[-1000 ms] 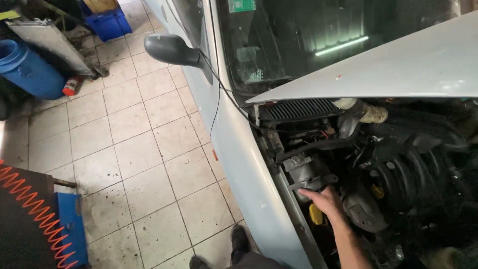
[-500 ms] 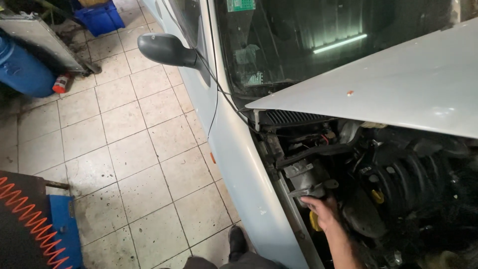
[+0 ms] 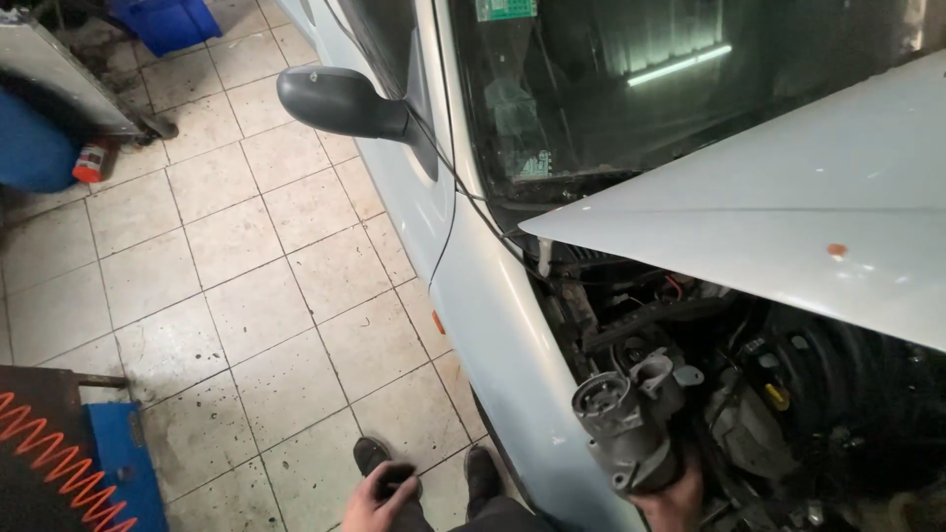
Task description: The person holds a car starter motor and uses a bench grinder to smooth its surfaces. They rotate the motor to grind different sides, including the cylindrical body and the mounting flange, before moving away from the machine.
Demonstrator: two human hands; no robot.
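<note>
Over engine, right hand [image 3: 672,493] grips part [image 3: 627,426]

Over the engine bay I have little room: the raised bonnet [image 3: 788,197] hangs low above it, and hoses and the engine [image 3: 838,394] crowd the space to the right of the grey metal part [image 3: 631,424] in my right hand [image 3: 675,498]. My left hand [image 3: 379,502] has open tiled floor [image 3: 246,296] beside the wing [image 3: 493,315], with only the door mirror [image 3: 340,101] jutting out higher up.
</note>
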